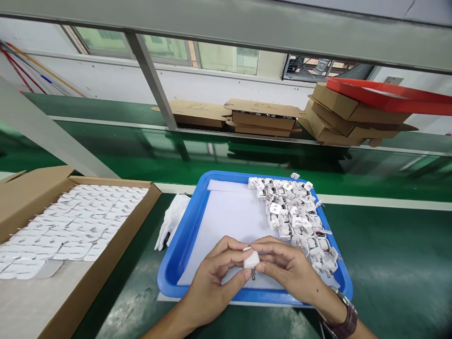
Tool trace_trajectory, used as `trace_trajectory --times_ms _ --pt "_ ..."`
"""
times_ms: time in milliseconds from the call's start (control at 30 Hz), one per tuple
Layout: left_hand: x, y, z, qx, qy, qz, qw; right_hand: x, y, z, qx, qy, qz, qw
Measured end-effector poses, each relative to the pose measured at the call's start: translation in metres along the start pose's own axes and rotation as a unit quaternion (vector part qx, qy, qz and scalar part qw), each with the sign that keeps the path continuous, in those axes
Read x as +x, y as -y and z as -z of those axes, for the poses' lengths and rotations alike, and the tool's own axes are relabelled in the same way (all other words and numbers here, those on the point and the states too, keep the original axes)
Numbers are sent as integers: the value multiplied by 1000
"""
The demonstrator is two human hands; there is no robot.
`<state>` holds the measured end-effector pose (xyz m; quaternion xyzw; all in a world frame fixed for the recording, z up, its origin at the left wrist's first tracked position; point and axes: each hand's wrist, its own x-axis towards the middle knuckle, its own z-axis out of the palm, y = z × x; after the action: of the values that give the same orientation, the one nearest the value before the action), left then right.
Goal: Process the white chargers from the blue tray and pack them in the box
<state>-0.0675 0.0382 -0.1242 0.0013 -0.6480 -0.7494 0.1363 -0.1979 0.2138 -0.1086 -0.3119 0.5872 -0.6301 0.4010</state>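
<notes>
A small white plug adapter (251, 260) with metal prongs pointing down toward me is held between both hands. My left hand (221, 278) pinches it from the left with thumb and fingers. From the right, my right hand (287, 268) grips the same adapter with its fingertips; a watch is on that wrist. Both hands are over the near part of a blue tray (203, 197) lined with a white sheet. Many white adapter pieces (293, 207) lie heaped along the tray's right side, several with parts sticking out.
At left stands an open cardboard box (116, 242) holding rows of white pieces. A white glove (174, 216) lies between box and tray. Behind the green table are cardboard boxes (263, 117) and a red tray (388, 96) on stacked boxes. A metal post (151, 80) rises at the back.
</notes>
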Motion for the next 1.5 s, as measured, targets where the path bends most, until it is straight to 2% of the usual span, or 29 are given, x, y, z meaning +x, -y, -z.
trace_trajectory --times_ms 200,333,600,733,967,1133,1300,1500 --pt "-1 0 2 17 -2 2 1000 -2 1 -2 -62 6 35 997" --pt "-1 -1 2 47 1 -5 999 -3 0 -3 -82 4 36 996" --pt "-3 -3 -4 121 -34 -36 991 -4 0 -5 -88 14 24 996" --pt "-3 -1 -7 103 -34 -17 994 -5 -3 -4 -78 1 8 997" --pt "6 -1 -5 0 -46 55 997 -4 -1 -1 -29 -63 -62 996" --pt "9 -7 -2 -21 -53 82 995 -1 5 1 -37 -56 -76 995" --pt "8 -8 -2 -58 -15 101 993 1 4 0 -61 -45 -62 995" --pt "10 3 -8 2 -30 99 995 2 4 -1 -76 -25 -61 995"
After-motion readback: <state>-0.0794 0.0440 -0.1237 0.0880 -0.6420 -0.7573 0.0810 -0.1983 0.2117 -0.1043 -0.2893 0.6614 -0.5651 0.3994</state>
